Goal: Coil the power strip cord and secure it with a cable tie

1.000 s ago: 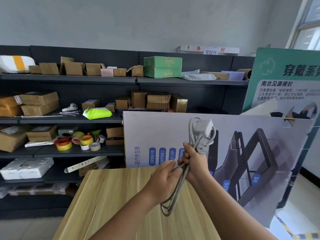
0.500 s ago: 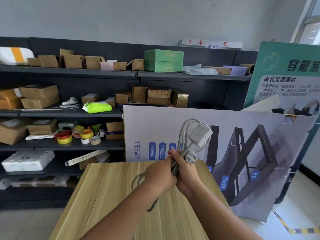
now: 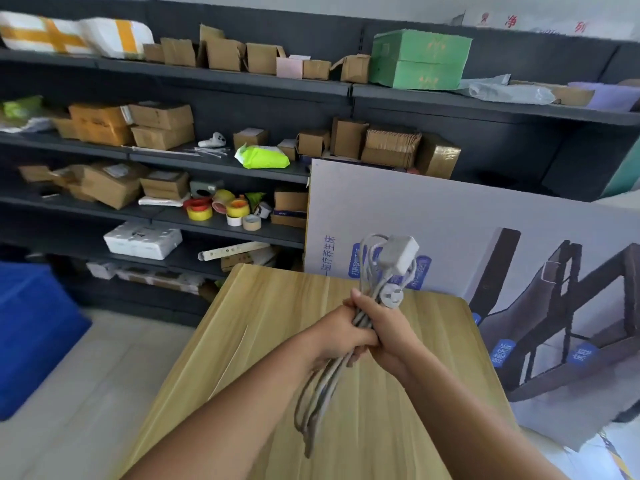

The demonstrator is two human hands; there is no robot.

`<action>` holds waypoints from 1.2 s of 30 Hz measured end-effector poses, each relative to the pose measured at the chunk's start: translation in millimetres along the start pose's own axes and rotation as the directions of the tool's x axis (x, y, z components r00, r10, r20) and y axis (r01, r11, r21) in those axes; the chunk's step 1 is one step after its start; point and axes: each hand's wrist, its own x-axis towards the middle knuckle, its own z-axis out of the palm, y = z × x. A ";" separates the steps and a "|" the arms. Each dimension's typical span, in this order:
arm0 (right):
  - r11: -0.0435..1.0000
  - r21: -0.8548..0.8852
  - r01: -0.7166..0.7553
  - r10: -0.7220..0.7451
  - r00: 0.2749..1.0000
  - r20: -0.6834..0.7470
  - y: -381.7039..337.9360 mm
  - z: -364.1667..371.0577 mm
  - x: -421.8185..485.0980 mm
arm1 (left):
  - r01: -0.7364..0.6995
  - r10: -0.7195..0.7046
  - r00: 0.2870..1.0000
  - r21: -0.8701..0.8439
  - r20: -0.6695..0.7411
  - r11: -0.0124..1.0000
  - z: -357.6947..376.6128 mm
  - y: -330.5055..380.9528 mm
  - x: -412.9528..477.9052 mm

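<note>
Both hands are closed around the middle of the gathered cord (image 3: 322,386), raised above the counter (image 3: 242,358). Left hand (image 3: 337,336) grips the bundle from the left side, fingers wrapped around the strands. Right hand (image 3: 384,327) clamps the same bundle directly beside it, the two hands touching. Above the hands, the power strip body (image 3: 398,254) and the plug (image 3: 391,296) stand up out of the grip with looped cord around them. Below the hands, long loops hang down toward the counter surface. Beyond the hands, a printed board (image 3: 450,216) leans against shelving (image 3: 173,81) stocked with cardboard boxes. No cable tie can be made out on the bundle.
</note>
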 end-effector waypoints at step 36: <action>-0.227 -0.829 0.511 0.236 0.855 0.462 431.4 176.6 176.7 | 0.580 -0.497 0.619 -0.073 -0.608 0.811 -268.1 -304.5 -156.8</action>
